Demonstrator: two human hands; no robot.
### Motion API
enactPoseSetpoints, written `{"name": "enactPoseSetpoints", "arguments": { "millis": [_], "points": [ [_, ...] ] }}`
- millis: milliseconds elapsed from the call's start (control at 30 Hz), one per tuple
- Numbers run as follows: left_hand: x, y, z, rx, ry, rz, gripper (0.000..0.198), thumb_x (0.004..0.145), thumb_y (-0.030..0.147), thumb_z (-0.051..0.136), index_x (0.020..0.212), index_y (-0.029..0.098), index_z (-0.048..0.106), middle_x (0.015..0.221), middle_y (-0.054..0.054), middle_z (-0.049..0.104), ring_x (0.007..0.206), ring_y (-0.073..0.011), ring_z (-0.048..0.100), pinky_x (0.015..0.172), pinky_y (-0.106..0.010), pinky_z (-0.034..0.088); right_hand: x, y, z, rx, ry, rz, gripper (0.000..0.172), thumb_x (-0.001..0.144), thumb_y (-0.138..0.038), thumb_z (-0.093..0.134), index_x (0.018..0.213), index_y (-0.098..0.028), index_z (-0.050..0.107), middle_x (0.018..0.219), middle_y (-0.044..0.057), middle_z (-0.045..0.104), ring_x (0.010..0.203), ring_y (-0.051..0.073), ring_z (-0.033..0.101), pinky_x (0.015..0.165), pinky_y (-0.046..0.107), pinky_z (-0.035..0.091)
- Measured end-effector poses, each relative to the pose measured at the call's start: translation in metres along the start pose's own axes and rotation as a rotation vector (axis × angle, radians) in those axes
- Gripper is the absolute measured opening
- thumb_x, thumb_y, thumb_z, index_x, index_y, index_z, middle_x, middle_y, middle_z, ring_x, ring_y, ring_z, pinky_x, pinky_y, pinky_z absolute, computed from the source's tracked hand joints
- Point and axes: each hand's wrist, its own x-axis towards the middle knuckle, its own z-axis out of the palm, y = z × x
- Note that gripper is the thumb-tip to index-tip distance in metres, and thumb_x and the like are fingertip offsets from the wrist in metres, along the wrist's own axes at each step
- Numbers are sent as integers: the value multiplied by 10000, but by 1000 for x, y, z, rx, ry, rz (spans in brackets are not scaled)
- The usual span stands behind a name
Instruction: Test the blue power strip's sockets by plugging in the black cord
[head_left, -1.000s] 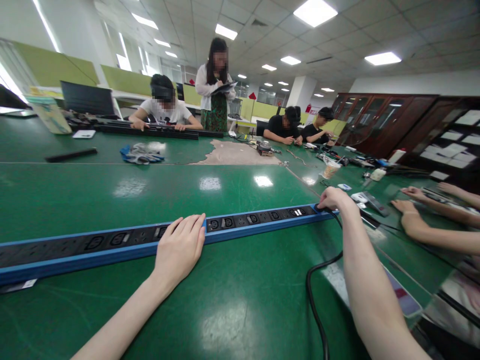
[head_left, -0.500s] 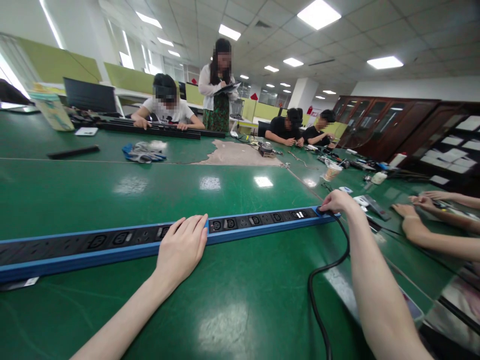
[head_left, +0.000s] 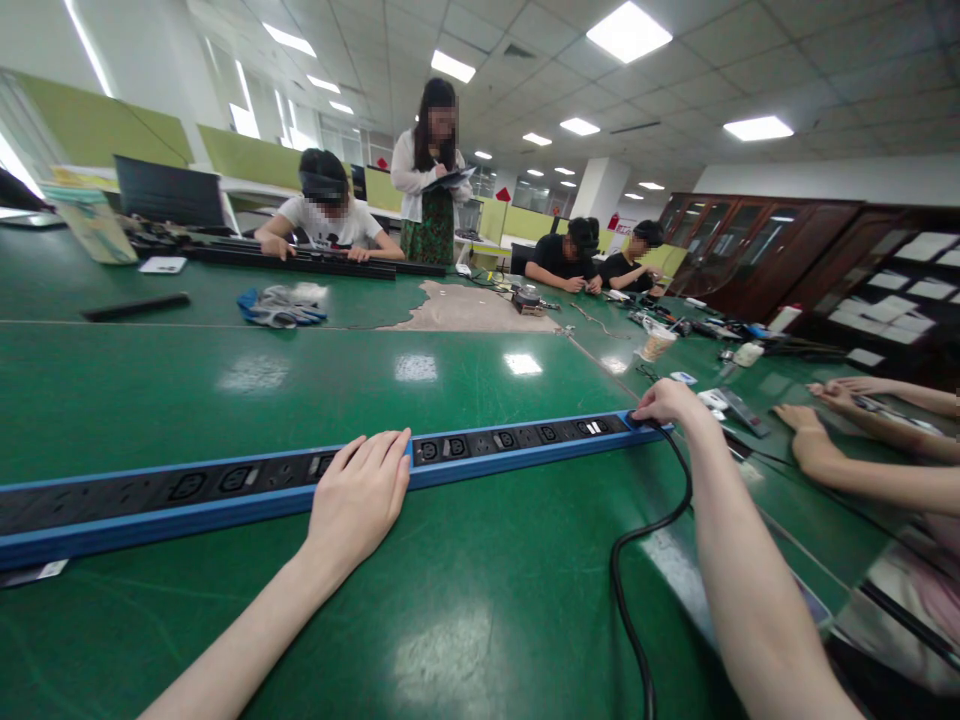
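Note a long blue-framed power strip with black socket panels (head_left: 292,475), lying across the near part of a glossy green-topped table (head_left: 517,580), running from the left edge to right of centre, sockets up. Note at far left a pale green patterned cup (head_left: 94,225), tilted in view; just beyond, to the right, a dark monitor (head_left: 169,195). Find nearer on the table a short flat black bar (head_left: 136,307), then a crumpled pair of grey-and-blue gloves (head_left: 281,308). Log farther back a seated person in a white T-shirt (head_left: 330,220), both hands on long black bars.

Record left hand (head_left: 364,490) palm down on the strip near mid-view, fingers together across the socket face; cannot tell of any curl round the far edge.

See at far centre a standing person in a white top (head_left: 429,175), holding a dark clipboard (head_left: 448,178).

Record right hand (head_left: 664,402) at the strip's right end, fingertips pinching a black connector, mostly hidden; cannot confirm full seating. Trace from there a black round cable (head_left: 616,570), looping right, then curving back toward the near edge. Note farther right a co-worker's hand (head_left: 801,422) on the table, well apart from the strip.
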Motion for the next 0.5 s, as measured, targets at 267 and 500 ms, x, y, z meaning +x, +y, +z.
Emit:
{"name": "enactPoseSetpoints", "arguments": {
  "millis": [267,500],
  "points": [
    [0,0,-1,12,0,13,472,1066,294,475,1490,150,624,1421,-153,702,1283,-316,668,1183,-519,423,1,4,1,-41,-107,29,260,713,-492,857,811,-251,867,781,60,794,765,235,750,740,298,574],
    [0,1,-1,16,10,18,472,1066,286,474,1501,162,609,1422,-150,701,1277,-316,668,1178,-521,426,-13,-13,4,-103,1,119,262,698,-447,873,857,-239,864,892,114,801,858,276,760,817,356,594]
  ]
}}
